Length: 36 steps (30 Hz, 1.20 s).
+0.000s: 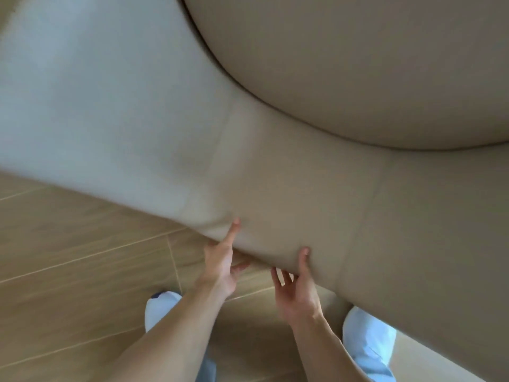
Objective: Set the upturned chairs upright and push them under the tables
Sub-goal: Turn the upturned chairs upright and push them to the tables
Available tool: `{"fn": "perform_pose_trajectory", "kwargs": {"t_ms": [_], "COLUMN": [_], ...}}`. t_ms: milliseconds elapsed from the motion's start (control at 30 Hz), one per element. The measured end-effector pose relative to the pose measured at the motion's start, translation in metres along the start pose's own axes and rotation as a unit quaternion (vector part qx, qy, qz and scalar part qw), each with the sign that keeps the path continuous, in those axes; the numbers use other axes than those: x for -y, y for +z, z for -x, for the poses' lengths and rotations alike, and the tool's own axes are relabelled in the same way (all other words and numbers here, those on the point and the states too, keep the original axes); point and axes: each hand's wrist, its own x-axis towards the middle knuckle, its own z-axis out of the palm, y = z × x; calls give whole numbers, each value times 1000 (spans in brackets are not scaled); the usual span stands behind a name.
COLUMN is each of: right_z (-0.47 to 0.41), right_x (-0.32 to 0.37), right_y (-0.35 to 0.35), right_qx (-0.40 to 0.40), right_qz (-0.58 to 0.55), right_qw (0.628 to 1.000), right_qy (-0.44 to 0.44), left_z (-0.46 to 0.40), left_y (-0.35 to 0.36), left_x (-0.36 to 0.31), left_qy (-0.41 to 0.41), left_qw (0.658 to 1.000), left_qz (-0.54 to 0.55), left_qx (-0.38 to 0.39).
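A beige upholstered chair (289, 188) fills most of the head view, very close to the camera. Its curved backrest runs across the middle, and the rounded seat cushion (371, 64) bulges at the top right. My left hand (221, 260) grips the near edge of the backrest, thumb on the inner face and fingers under the rim. My right hand (296, 288) holds the same edge a little to the right, thumb on top and fingers curled beneath. The chair's legs and the table are hidden.
Wood-look floor tiles (82, 257) lie below and to the left. My two feet in pale blue shoe covers (159, 307) (369, 337) stand directly under the chair's edge.
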Motion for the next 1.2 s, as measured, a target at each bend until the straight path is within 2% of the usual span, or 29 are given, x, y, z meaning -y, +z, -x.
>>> {"fn": "perform_pose_trajectory", "kwargs": {"t_ms": [200, 300, 467, 667, 833, 933, 1067, 1200], "right_z": [-15, -5, 39, 169, 305, 382, 468, 518], "right_x": [-6, -1, 9, 17, 8, 2, 1, 18], "right_y": [-2, 5, 5, 13, 34, 47, 62, 79], "right_qx": [-1, -11, -33, -113, -172, -190, -203, -189], "right_qz": [-119, -123, -86, 5, 38, 33, 30, 58], "right_qw": [993, 992, 995, 994, 984, 980, 976, 977], "right_qy": [-4, -12, -36, 7, 32, 47, 73, 80], "left_z": [-30, -24, 14, 128, 246, 313, 399, 465], "left_y": [-6, -7, -14, -40, -77, -100, -121, -114], "left_x": [-13, -23, -29, -60, -101, -126, -156, -184], "left_qy": [51, 57, 82, 89, 90, 59, 24, 34], "left_qw": [992, 994, 995, 995, 992, 991, 973, 953], "left_qz": [116, 92, 57, -31, -34, -59, -126, -184], "left_qx": [-14, 15, 4, -31, -84, -107, -190, -240]}}
